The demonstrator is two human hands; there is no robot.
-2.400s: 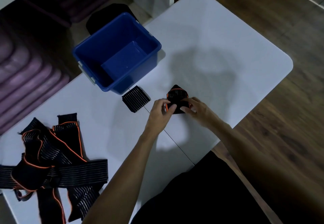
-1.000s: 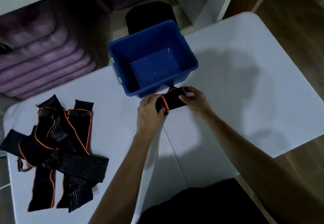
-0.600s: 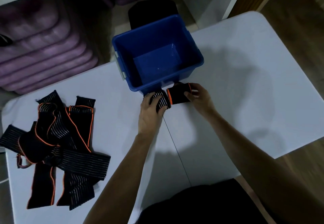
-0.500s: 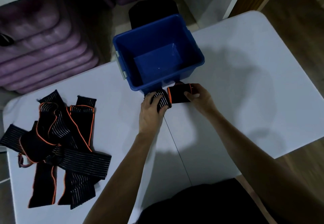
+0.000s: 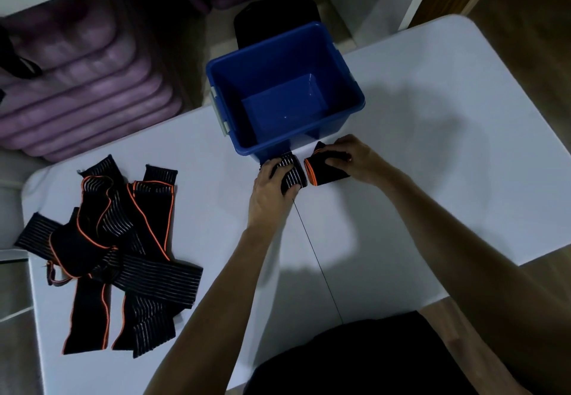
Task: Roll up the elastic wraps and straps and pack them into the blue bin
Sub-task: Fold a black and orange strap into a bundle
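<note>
The blue bin [image 5: 355, 98] stands on the far side of the white table [image 5: 432, 147], with nothing inside it. Just in front of its near wall, my left hand [image 5: 272, 190] grips a striped black rolled wrap [image 5: 292, 173]. Beside it, my right hand [image 5: 355, 160] holds a black rolled strap with an orange edge [image 5: 321, 175]. The two rolls lie side by side, nearly touching. A loose pile of black wraps and straps with orange trim [image 5: 117, 249] lies on the table's left part.
A seam line [image 5: 318, 258] runs down the table's middle toward me. Purple cushions [image 5: 80, 85] fill the space beyond the table's left, and a black object [image 5: 278, 18] sits behind the bin. Wooden floor [image 5: 525, 39] lies to the right.
Earlier both hands held one rolled strap mid-table. They moved it up to the bin's front, and my left hand took hold of the striped roll. In the last half second nothing shifted.
</note>
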